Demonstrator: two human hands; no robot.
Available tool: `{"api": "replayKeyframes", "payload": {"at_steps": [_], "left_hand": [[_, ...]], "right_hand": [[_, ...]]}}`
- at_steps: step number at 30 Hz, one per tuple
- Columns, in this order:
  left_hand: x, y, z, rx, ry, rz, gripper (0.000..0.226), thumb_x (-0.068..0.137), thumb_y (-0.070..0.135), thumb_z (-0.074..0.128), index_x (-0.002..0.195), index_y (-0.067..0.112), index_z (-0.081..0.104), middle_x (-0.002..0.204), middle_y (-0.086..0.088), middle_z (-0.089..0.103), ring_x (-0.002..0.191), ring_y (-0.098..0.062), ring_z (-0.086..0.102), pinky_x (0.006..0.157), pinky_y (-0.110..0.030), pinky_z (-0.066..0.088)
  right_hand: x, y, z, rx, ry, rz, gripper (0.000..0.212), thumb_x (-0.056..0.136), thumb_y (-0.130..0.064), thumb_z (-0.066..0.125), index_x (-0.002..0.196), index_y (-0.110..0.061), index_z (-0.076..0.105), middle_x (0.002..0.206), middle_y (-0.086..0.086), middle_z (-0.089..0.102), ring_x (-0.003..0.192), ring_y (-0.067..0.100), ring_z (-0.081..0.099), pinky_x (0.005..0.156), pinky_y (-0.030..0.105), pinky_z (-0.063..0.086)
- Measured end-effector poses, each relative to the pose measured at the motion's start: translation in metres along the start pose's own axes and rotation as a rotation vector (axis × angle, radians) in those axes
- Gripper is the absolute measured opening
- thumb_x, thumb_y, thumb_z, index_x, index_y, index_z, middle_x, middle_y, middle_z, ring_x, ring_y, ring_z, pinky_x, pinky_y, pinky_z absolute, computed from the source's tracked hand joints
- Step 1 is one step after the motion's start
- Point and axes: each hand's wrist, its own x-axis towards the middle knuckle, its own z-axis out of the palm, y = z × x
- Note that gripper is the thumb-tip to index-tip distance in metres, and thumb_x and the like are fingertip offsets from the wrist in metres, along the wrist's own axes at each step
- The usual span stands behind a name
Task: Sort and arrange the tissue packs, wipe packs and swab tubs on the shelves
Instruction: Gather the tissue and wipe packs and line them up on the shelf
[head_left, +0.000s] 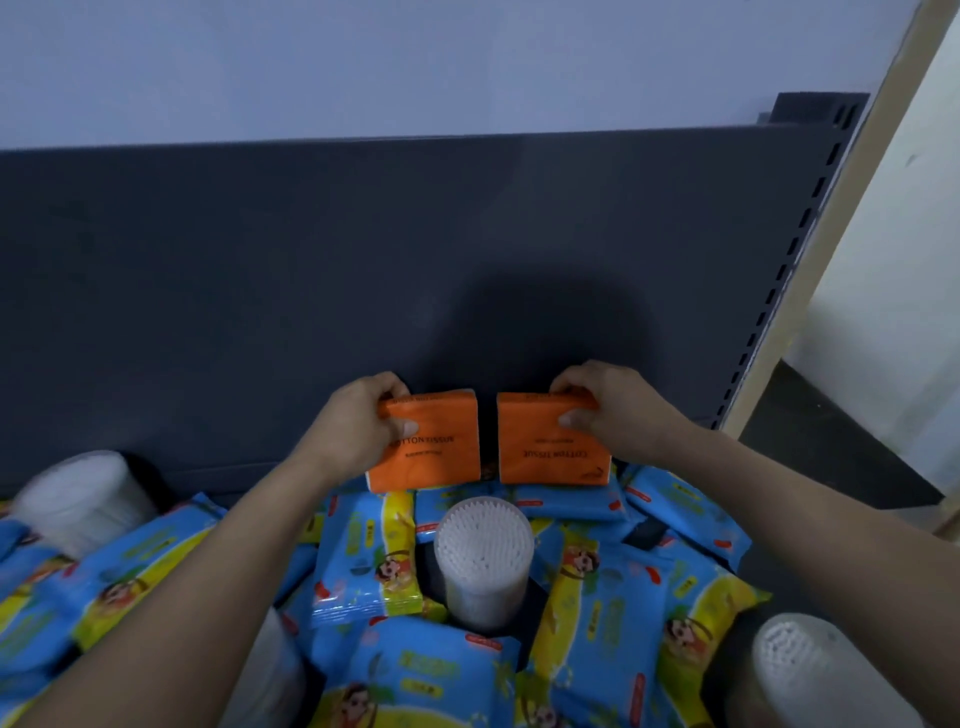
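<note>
Two orange tissue packs stand side by side at the back of the shelf, against the dark back panel. My left hand grips the left orange pack by its top left corner. My right hand grips the right orange pack by its top right corner; its print reads upside down. A narrow gap separates the two packs. Below them lie several blue and yellow wipe packs. A clear swab tub stands upright among the wipes.
A second swab tub sits at the far left and a third swab tub at the lower right. The dark back panel rises behind. A slotted upright and a pale wooden post bound the right side.
</note>
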Motion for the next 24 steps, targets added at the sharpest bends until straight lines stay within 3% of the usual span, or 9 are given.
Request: {"api": "replayKeyframes", "payload": {"at_steps": [6, 16, 24], "left_hand": [[-0.003, -0.008, -0.008, 0.067, 0.039, 0.018, 0.019, 0.08, 0.013, 0.07, 0.096, 0.016, 0.06, 0.093, -0.001, 0.047, 0.086, -0.018, 0.05, 0.073, -0.027, 0.036], [-0.019, -0.036, -0.037, 0.034, 0.071, -0.038, 0.019, 0.078, 0.011, 0.072, 0.089, 0.02, 0.061, 0.095, -0.004, 0.05, 0.087, -0.021, 0.053, 0.074, -0.029, 0.041], [-0.02, -0.045, -0.032, 0.087, 0.11, -0.013, 0.027, 0.083, 0.016, 0.067, 0.11, 0.017, 0.065, 0.103, -0.004, 0.048, 0.097, -0.02, 0.05, 0.082, -0.028, 0.039]], "right_hand": [[0.003, -0.016, 0.0, 0.017, 0.037, -0.044, 0.034, 0.087, -0.019, 0.063, 0.12, -0.017, 0.058, 0.114, 0.002, 0.055, 0.104, 0.015, 0.049, 0.085, 0.023, 0.035], [0.017, -0.049, 0.019, 0.009, 0.013, -0.12, 0.032, 0.087, -0.021, 0.064, 0.118, -0.019, 0.059, 0.112, 0.0, 0.055, 0.106, 0.017, 0.05, 0.088, 0.024, 0.037], [0.021, -0.059, 0.037, -0.032, 0.033, -0.079, 0.031, 0.092, -0.022, 0.058, 0.122, -0.016, 0.06, 0.12, 0.002, 0.061, 0.109, 0.02, 0.056, 0.093, 0.031, 0.044]]}}
